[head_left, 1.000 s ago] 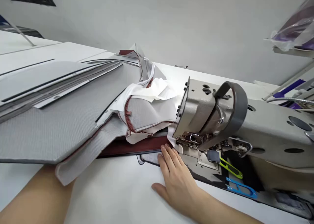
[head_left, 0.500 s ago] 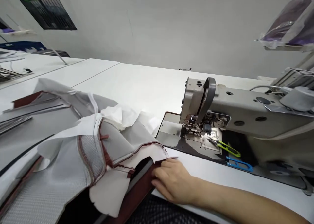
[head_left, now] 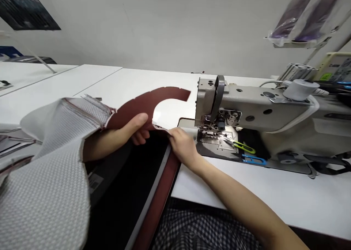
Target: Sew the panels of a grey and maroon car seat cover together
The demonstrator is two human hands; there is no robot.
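Note:
A large sewn cover (head_left: 52, 191) of grey mesh-backed fabric, black cloth and maroon leather-like trim lies in front of me. My left hand (head_left: 134, 129) comes out through the cover's folds. Its thumb lies on a curved maroon panel (head_left: 142, 103) and its fingers curl beneath. The panel's free end arcs up and right toward the sewing machine. My right hand (head_left: 182, 144) pinches the seam edge where the curved panel meets the long maroon strip (head_left: 161, 195). Its fingertips are partly hidden.
The sewing machine (head_left: 233, 103) stands at the right on the white table (head_left: 153, 80). Green thread snips (head_left: 242, 146) and blue snips (head_left: 253, 159) lie by its needle plate. A white thread cone (head_left: 300, 89) sits on top. Bagged purple cones (head_left: 292, 16) hang above.
My left hand has come into view inside the cover. The cover is turned so the curved maroon panel shows. My right hand has moved up, still gripping the edge. The view has shifted right.

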